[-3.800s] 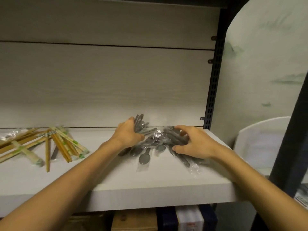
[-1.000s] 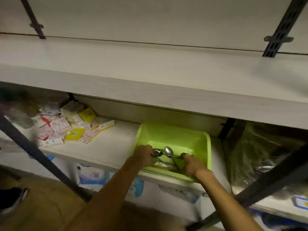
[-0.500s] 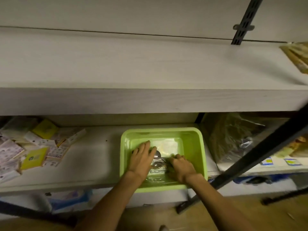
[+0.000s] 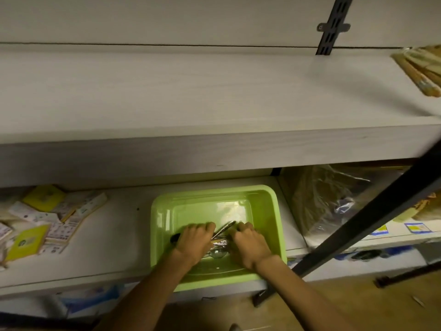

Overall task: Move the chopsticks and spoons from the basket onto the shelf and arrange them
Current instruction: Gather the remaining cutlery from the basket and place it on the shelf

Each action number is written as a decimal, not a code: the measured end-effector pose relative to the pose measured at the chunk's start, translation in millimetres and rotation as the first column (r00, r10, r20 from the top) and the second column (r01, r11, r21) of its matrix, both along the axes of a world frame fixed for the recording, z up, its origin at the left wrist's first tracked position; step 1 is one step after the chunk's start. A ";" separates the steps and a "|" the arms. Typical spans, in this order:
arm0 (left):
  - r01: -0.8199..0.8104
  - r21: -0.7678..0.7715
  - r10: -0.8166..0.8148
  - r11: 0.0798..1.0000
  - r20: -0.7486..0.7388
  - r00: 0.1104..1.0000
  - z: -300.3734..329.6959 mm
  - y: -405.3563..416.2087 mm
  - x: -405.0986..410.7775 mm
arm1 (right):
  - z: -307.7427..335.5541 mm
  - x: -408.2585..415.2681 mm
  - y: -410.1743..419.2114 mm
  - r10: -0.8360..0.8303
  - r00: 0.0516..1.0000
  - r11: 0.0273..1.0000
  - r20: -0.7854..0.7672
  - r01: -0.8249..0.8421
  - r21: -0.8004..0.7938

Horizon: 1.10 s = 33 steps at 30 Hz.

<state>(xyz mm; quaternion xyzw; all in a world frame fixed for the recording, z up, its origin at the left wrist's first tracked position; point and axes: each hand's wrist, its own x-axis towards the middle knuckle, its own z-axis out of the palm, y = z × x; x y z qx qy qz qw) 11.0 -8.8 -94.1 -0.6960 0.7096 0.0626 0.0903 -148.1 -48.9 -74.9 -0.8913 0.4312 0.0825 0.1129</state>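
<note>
I am now curling both my left hand (image 4: pixel 195 237) and right hand (image 4: pixel 248 242), flat a moment ago, around the last wrapped grey spoons (image 4: pixel 220 244) in the shallow lime-green plastic basket (image 4: pixel 274 225), readying the final lift.

your view is dim and yellowish overall. the upper shelf (image 4: pixel 191 96) catches the most light on its pale top, while the lower shelf (image 4: pixel 114 235) beneath it sits in its shadow. a soft glare patch shines on the floor of the green basket (image 4: pixel 267 211), and the clear wrapping between your hands glints. everything is slightly soft, and the chopsticks (image 4: pixel 420 70) at the right edge smear with blur. straight shelf edges bow from wide-angle distortion toward the frame borders.
</note>
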 end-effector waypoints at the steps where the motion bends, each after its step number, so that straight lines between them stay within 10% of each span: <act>1: -0.005 0.008 0.005 1.000 0.018 1.000 -0.1 -0.5 0.2 | -1.0 -0.1 -0.3 0.014 1.000 0.999 -0.010 -0.015 -0.044; 9: -0.138 -0.047 0.140 0.989 0.046 0.989 1.5 -5.3 2.5 | -10.5 -1.5 6.3 0.093 0.990 0.993 0.104 -0.101 0.068; 18: -0.353 -0.028 0.311 0.935 -0.416 0.854 -4.5 -1.5 25.1 | -10.6 14.2 -3.5 0.090 0.979 0.987 0.184 -0.062 -0.148; 25: -0.459 0.065 0.385 0.886 -0.655 0.650 -6.0 -0.4 34.6 | -15.6 23.8 -15.0 0.212 0.977 0.973 -0.035 -0.214 -0.083; 33: -0.425 -0.009 0.320 0.905 -0.645 0.694 0.7 -9.3 31.7 | -14.9 34.5 -26.6 0.302 0.922 0.951 -0.243 -0.309 0.012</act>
